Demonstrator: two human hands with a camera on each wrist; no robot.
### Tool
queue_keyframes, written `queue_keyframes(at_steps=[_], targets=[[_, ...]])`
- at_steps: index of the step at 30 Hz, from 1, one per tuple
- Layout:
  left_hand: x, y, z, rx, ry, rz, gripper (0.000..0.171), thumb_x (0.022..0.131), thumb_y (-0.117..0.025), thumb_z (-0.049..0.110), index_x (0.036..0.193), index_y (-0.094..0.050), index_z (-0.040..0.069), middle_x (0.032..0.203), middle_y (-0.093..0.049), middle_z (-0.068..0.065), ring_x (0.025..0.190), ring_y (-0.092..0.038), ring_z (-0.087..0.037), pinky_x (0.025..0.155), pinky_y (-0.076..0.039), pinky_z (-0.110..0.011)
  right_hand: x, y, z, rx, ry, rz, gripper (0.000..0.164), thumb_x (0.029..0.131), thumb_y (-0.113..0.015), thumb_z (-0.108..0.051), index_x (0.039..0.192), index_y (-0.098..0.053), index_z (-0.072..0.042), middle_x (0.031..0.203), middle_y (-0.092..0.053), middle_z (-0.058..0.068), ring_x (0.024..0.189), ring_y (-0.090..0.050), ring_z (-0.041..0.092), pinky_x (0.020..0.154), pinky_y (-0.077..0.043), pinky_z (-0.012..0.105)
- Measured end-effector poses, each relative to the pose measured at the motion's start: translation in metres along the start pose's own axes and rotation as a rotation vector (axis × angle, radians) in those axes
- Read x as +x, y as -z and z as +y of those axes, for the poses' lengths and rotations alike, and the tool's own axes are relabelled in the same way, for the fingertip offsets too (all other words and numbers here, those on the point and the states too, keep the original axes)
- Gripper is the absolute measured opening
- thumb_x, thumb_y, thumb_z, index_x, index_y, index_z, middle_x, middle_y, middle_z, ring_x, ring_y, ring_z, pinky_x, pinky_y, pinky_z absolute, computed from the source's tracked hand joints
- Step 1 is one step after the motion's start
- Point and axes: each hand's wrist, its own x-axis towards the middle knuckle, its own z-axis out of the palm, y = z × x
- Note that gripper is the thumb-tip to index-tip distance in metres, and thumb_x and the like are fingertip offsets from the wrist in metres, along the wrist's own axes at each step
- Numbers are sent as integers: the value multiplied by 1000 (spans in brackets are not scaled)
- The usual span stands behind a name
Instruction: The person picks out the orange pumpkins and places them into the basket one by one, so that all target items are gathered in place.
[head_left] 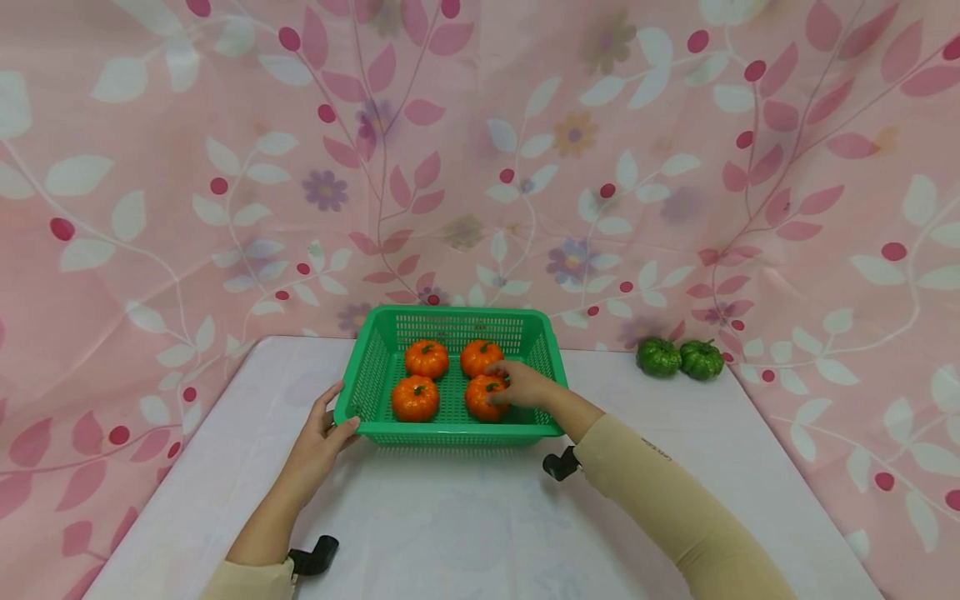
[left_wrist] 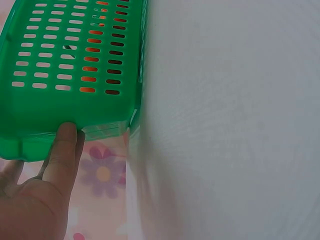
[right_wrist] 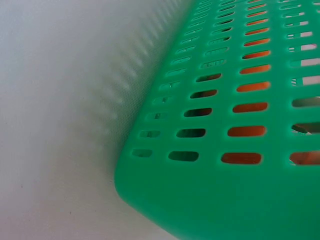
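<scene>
A green plastic basket with slotted walls stands on the white table and holds several small orange pumpkins. My left hand grips its front left corner, thumb at the front and fingers along the left side. In the left wrist view, the thumb touches the basket wall near the rim. Inside the basket, my right hand has its fingers around the front right pumpkin. Behind that lies another pumpkin, and two more sit on the left. The right wrist view shows only the basket's outer wall and table.
Two dark green pumpkins sit side by side at the table's back right. The white tabletop extends in front of the basket. A pink floral cloth hangs behind the table.
</scene>
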Motion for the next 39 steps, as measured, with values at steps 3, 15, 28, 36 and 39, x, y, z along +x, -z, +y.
queue_keyframes(at_steps=[3,15,28,36,39], targets=[[0,0,0,-1,-1,0,71,106,-54,23,162,-11,24,143,-42,-27,110,-57,-5,103,-49,-37,0,1,0,-6,-3,-3,51,89,-78,-23,134,-59,-9,128,-56,13,119,-51,30,107,-43,47],[0,-1,-1,2,4,3,71,105,-54,22,162,-11,24,144,-42,-27,113,-57,-10,104,-48,-41,-5,5,-3,-23,-27,-36,50,91,-76,-21,135,-58,-8,127,-56,13,116,-52,30,104,-46,48],[0,0,-2,11,-8,1,72,105,-55,25,162,-11,23,142,-43,-27,110,-58,-8,103,-49,-38,-9,9,-7,-4,-7,-5,48,91,-76,-18,135,-58,-6,138,-52,19,126,-50,36,104,-46,50],[0,0,2,-4,-8,2,73,105,-55,26,162,-10,24,144,-41,-27,113,-57,-10,103,-49,-36,-25,19,-19,19,33,28,47,94,-72,-19,136,-58,-6,139,-51,20,128,-48,42,106,-44,52],[0,0,2,-5,-3,3,72,105,-54,24,162,-9,25,145,-41,-27,115,-56,-12,103,-49,-35,-30,22,-23,31,44,38,47,94,-72,-20,137,-57,-4,141,-51,20,130,-46,44,108,-42,54]])
